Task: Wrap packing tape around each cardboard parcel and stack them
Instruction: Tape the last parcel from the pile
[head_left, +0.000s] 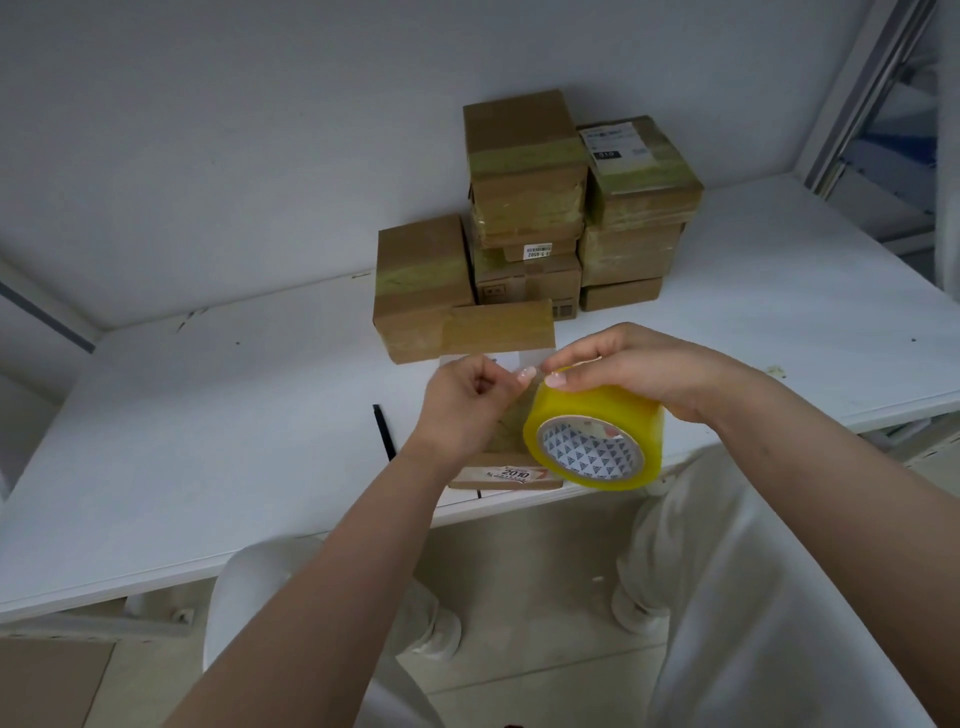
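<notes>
Item 1: tape roll (597, 447), yellowish clear packing tape on a patterned white core. Held above the near edge of the white worktop (208, 441), tilted so the core faces the camera. The right hand (639, 374) grips it from above, fingers curled over the outer turn, thumb tip at the roll's upper left.

Item 2: loose tape end (511, 410), a clear strip drawn leftward off the roll. The left hand (467, 400) pinches it between thumb and curled fingers, just beside the right thumb.

Item 3: flat parcel (506, 475), brown cardboard, lying at the near edge of the worktop directly under both hands. A printed label reading "2010" shows on its near face. Mostly hidden by the hands and roll.

Item 4: stacked parcels (530, 176), brown cardboard with bands of yellowish tape, grouped at the far edge of the worktop against the wall. Two taller columns stand side by side; the right column's top box carries a white shipping label (613, 143). A lower single parcel (423, 286) sits at the left of the group, nearer the middle of the worktop.

Item 5: black pen-like stick (383, 431), lying on the worktop left of the flat parcel, apart from it.

Item 6: metal frame (852, 88), at the far right corner.
</notes>
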